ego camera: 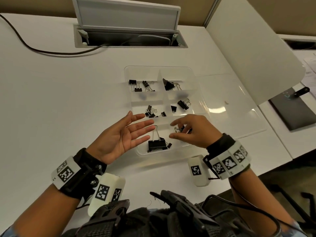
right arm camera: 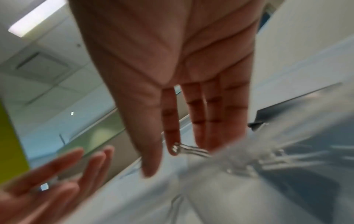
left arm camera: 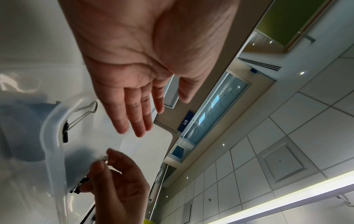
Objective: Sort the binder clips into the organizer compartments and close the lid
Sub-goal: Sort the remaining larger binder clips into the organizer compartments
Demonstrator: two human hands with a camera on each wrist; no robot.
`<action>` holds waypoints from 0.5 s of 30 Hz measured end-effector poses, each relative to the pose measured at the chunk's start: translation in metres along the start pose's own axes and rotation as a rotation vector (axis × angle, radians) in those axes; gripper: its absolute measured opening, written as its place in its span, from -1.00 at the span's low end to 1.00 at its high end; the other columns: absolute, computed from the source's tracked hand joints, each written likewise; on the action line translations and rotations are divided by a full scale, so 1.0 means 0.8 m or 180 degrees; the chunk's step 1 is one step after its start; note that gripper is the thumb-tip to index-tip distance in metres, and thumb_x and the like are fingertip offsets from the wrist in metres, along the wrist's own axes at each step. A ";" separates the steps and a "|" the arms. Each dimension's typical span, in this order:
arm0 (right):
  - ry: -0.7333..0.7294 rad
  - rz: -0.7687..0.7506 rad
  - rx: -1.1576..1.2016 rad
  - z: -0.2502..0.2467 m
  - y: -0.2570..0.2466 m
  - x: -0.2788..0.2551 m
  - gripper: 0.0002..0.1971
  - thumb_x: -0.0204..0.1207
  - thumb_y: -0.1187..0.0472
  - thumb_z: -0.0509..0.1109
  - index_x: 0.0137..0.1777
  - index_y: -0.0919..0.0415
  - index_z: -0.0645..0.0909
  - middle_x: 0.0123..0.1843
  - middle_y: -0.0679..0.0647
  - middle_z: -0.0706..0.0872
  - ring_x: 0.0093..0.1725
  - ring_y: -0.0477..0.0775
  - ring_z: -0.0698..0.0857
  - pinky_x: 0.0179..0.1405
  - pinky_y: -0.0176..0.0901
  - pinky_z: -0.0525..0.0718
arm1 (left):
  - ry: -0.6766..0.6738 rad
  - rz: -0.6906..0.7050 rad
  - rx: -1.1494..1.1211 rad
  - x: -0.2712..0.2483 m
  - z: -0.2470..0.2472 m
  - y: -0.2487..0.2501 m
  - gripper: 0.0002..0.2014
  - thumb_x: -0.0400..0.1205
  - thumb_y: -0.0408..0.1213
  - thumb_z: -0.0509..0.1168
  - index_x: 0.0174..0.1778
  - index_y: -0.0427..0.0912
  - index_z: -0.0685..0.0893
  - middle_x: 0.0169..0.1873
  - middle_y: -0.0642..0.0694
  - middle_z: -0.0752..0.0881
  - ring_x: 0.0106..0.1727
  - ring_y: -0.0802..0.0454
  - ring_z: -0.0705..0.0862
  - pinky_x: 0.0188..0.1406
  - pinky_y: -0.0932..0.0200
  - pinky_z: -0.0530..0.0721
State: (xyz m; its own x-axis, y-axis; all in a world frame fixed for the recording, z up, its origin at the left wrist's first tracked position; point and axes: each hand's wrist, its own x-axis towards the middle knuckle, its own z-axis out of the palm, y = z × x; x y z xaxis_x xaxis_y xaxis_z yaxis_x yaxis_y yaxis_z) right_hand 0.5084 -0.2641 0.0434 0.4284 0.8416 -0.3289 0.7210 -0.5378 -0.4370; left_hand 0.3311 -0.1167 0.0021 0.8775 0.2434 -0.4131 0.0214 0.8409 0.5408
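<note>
The clear organizer (ego camera: 145, 153) lies on the white table, its lid (ego camera: 230, 106) folded flat to the right. Small black binder clips sit in several compartments. A large binder clip (ego camera: 156, 145) (left arm camera: 66, 131) lies in the near-left one. My left hand (ego camera: 135, 129) (left arm camera: 141, 115) hovers palm up over that corner, fingers straight and holding nothing. My right hand (ego camera: 172, 130) (right arm camera: 184, 136) is spread over the near-right compartment. A small clip (ego camera: 179, 129) is under its fingertips, its wire handle (right arm camera: 184, 147) touching the index tip. The fingers are not curled round it.
An open cable hatch (ego camera: 130, 40) is set in the table behind the organizer, and a black cable (ego camera: 34, 47) runs from it to the left. A white partition (ego camera: 256, 48) stands at the right, with a dark pad (ego camera: 294, 108) beyond it. The table edge runs close by my right wrist.
</note>
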 end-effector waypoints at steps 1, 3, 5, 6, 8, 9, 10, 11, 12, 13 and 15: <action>0.0062 -0.0042 -0.0122 0.003 -0.001 0.001 -0.67 0.39 -0.02 0.49 0.12 0.07 0.70 -0.09 0.00 0.71 -0.23 -0.10 0.69 -0.08 -0.27 0.69 | -0.0004 -0.0002 0.0003 0.000 0.000 0.000 -0.58 0.61 -0.01 0.11 0.26 -0.21 0.55 0.19 -0.26 0.74 0.22 -0.13 0.72 0.10 0.01 0.74; 0.0173 -0.0038 -0.0040 0.002 -0.001 0.000 -0.80 0.44 0.11 0.47 0.02 0.16 0.74 -0.20 -0.04 0.71 -0.34 -0.21 0.63 -0.23 -0.50 0.61 | -0.0003 -0.0005 0.0010 0.000 -0.001 0.001 -0.59 0.61 -0.01 0.11 0.25 -0.20 0.56 0.20 -0.26 0.74 0.22 -0.13 0.72 0.11 0.01 0.73; 0.0387 0.0078 0.0287 -0.011 0.005 -0.005 -0.85 0.47 0.22 0.44 0.01 0.19 0.75 -0.21 -0.02 0.76 -0.32 -0.21 0.71 -0.24 -0.53 0.65 | 0.0004 0.0000 -0.0006 -0.001 -0.001 0.001 -0.59 0.61 -0.01 0.11 0.24 -0.20 0.56 0.19 -0.26 0.74 0.22 -0.13 0.72 0.11 0.02 0.73; 0.0535 0.0141 0.0479 -0.020 0.011 -0.008 -0.85 0.47 0.25 0.43 0.02 0.19 0.74 -0.19 0.02 0.79 -0.28 -0.15 0.76 -0.20 -0.45 0.72 | 0.0006 0.0003 -0.0030 -0.001 -0.002 0.001 -0.59 0.61 -0.01 0.11 0.24 -0.21 0.56 0.19 -0.26 0.74 0.21 -0.13 0.73 0.10 0.02 0.74; 0.0771 0.0278 0.0660 -0.036 0.023 -0.012 -0.83 0.47 0.28 0.43 0.04 0.20 0.73 -0.14 0.07 0.81 -0.23 -0.03 0.80 -0.11 -0.22 0.77 | 0.0006 0.0002 -0.0062 0.000 -0.002 0.000 -0.58 0.60 -0.01 0.11 0.25 -0.21 0.55 0.20 -0.26 0.74 0.22 -0.12 0.72 0.08 0.04 0.75; 0.0830 0.0360 0.0566 -0.041 0.030 -0.013 -0.82 0.46 0.27 0.44 0.05 0.19 0.73 -0.10 0.09 0.81 -0.21 0.01 0.79 -0.08 -0.15 0.76 | 0.0003 0.0001 -0.0062 0.000 -0.002 0.000 -0.56 0.60 -0.01 0.12 0.27 -0.21 0.54 0.20 -0.26 0.73 0.22 -0.12 0.72 0.08 0.04 0.75; 0.0875 0.0458 0.0316 -0.044 0.038 -0.013 -0.81 0.46 0.23 0.45 0.06 0.17 0.73 -0.06 0.10 0.82 -0.18 0.01 0.78 -0.05 -0.15 0.72 | 0.0004 0.0000 -0.0058 0.000 -0.002 -0.001 -0.56 0.60 0.00 0.12 0.29 -0.21 0.53 0.21 -0.26 0.73 0.23 -0.11 0.72 0.08 0.04 0.75; 0.0942 0.0562 -0.0018 -0.044 0.043 -0.013 -0.80 0.45 0.19 0.46 0.06 0.14 0.73 -0.02 0.09 0.81 -0.17 -0.01 0.75 -0.03 -0.18 0.67 | 0.0007 0.0002 -0.0057 0.001 -0.003 -0.001 -0.55 0.60 0.00 0.12 0.29 -0.21 0.53 0.21 -0.26 0.73 0.23 -0.11 0.72 0.09 0.03 0.75; 0.1055 0.0628 -0.0319 -0.042 0.044 -0.012 -0.79 0.45 0.15 0.46 0.07 0.10 0.73 0.01 0.06 0.80 -0.15 -0.04 0.70 -0.01 -0.20 0.63 | 0.0016 0.0007 -0.0057 0.001 -0.003 -0.001 -0.56 0.60 0.00 0.12 0.29 -0.21 0.53 0.20 -0.26 0.73 0.22 -0.12 0.72 0.09 0.03 0.75; 0.1197 0.0592 -0.0464 -0.039 0.040 -0.012 -0.79 0.45 0.13 0.46 0.07 0.08 0.72 0.02 0.05 0.79 -0.15 -0.06 0.65 0.00 -0.18 0.62 | 0.0023 0.0012 -0.0058 0.001 -0.003 -0.001 -0.56 0.60 0.00 0.12 0.28 -0.21 0.54 0.20 -0.25 0.74 0.21 -0.12 0.73 0.08 0.03 0.75; 0.1210 0.0257 -0.0245 -0.028 0.022 -0.008 -0.80 0.44 0.15 0.47 0.06 0.07 0.72 0.00 0.02 0.78 -0.19 -0.09 0.65 0.01 -0.16 0.65 | 0.0035 0.0022 -0.0062 0.001 -0.002 -0.001 -0.58 0.61 -0.01 0.11 0.25 -0.21 0.56 0.17 -0.25 0.75 0.19 -0.11 0.74 0.02 0.05 0.77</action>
State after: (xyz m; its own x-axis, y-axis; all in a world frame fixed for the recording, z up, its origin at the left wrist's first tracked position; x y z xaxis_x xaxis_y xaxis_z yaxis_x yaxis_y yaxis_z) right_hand 0.5303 -0.2779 0.0567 0.6460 0.7630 -0.0201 0.7093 -0.6098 -0.3535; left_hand 0.3306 -0.1166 -0.0002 0.8724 0.2545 -0.4174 0.0058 0.8484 0.5294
